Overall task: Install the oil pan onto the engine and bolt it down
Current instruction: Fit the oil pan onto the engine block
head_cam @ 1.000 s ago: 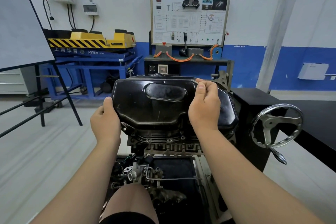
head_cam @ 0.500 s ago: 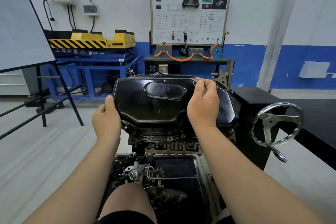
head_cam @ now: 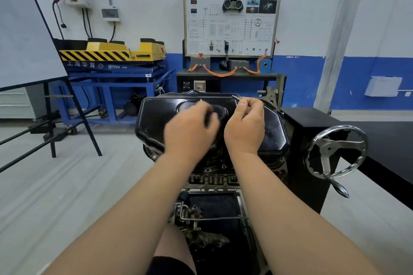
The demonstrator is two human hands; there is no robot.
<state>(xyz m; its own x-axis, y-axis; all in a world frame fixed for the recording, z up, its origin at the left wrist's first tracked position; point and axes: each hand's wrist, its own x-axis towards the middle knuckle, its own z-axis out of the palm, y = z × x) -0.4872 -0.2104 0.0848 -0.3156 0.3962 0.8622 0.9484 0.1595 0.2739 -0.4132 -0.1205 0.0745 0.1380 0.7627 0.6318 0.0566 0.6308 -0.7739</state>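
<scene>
Now the left hand (head_cam: 190, 129) has quit the left edge of the oil pan (head_cam: 156, 123) and swung, blurred, toward the right hand (head_cam: 244, 127); its grip I cannot tell; the right still pinches a thin bolt (head_cam: 235, 97); the pan sits unheld atop the engine (head_cam: 212, 179), so bolting looks next.

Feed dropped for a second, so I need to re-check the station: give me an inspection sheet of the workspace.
Surface: engine on its stand, black oil pan resting on top.
Job's things: thin metal piece, likely a bolt, at the pan's far edge.
Clutter: loose engine parts in the tray below.
Hands: right hand pinches the metal piece; left hand over the pan, blurred, grip unclear.
Cables: orange leads on the far training board.
Surroundings: handwheel at right; easel at left.
</scene>
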